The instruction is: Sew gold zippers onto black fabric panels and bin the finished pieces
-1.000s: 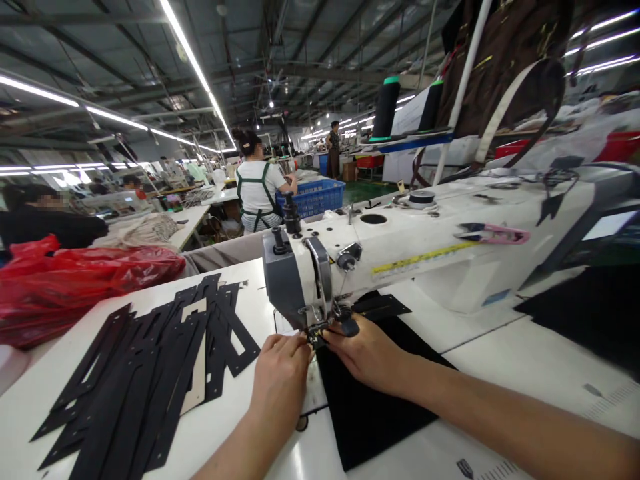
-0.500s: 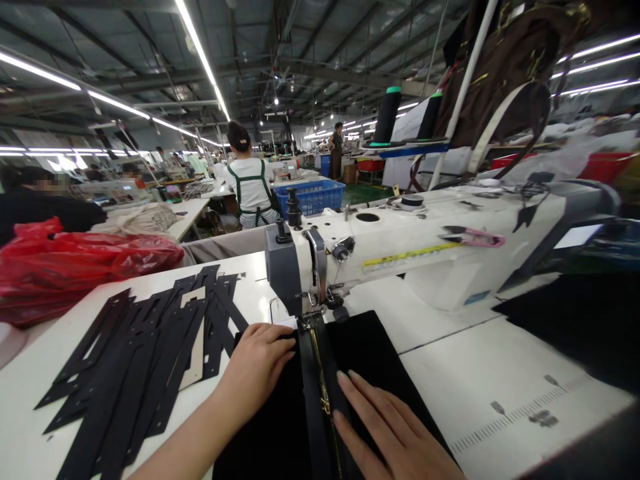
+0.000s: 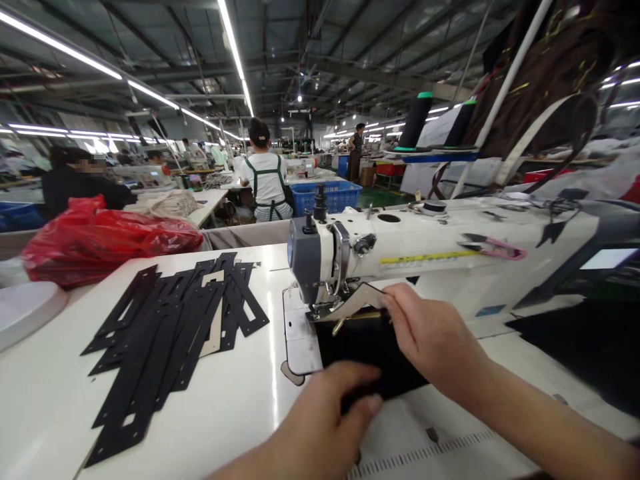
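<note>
You've got a dark beamed roof (image 3: 280,65) up top w/ long strip lights (image 3: 233,47) running back from upper left & top ctr — green floor (image 3: 379,198) right of ctr, pale table (image 3: 209,205) left of ctr — far end's blurry.

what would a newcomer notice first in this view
Probably the white sewing machine in the middle, with the right hand lifting a strip beside its needle area and the left hand at the black fabric below. Next, the shiny red plastic bag at the left, behind the heap of black cut pieces.
</note>
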Demonstrator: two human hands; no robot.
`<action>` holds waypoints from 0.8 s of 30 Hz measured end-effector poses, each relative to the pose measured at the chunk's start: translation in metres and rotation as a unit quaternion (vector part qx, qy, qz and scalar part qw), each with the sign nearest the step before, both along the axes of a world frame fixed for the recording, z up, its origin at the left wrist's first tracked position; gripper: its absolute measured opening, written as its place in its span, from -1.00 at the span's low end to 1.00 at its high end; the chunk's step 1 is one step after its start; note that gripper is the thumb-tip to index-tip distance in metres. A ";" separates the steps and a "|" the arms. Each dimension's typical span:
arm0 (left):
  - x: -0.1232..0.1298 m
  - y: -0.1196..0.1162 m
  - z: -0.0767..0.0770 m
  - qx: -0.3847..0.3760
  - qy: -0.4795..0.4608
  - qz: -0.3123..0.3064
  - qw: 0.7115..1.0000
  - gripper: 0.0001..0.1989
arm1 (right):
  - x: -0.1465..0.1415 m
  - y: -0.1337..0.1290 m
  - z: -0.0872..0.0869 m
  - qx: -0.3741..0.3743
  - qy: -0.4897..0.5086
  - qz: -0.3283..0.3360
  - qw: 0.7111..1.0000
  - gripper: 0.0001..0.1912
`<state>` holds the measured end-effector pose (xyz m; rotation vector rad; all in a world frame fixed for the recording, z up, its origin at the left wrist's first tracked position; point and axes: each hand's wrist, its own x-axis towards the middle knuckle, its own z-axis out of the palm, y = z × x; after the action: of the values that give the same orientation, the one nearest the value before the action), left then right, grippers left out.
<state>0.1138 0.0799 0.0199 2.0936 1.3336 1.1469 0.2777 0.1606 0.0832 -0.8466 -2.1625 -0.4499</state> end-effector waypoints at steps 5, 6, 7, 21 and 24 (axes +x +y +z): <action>-0.012 0.019 0.030 0.115 -0.002 0.056 0.992 -0.78 | 0.003 -0.005 -0.011 0.002 -0.008 0.057 0.998 -0.72; -0.013 0.021 0.031 0.132 0.016 0.054 0.990 -0.80 | 0.003 -0.007 -0.012 -0.005 -0.005 0.068 0.998 -0.72; -0.012 0.023 0.031 0.149 0.034 0.055 0.987 -0.81 | 0.003 -0.010 -0.013 -0.009 0.001 0.076 0.997 -0.72; -0.015 0.032 0.041 0.214 0.056 0.099 0.970 -0.90 | 0.004 0.003 0.003 -0.067 -0.040 0.100 0.992 -0.67; -0.021 0.029 0.047 0.207 0.062 0.118 0.969 -0.91 | 0.007 0.008 0.005 -0.082 -0.053 0.094 0.991 -0.66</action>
<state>0.0927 0.1093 0.0665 2.3730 1.5418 1.5266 0.2844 0.1683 0.0882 -0.7119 -2.3760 -0.2294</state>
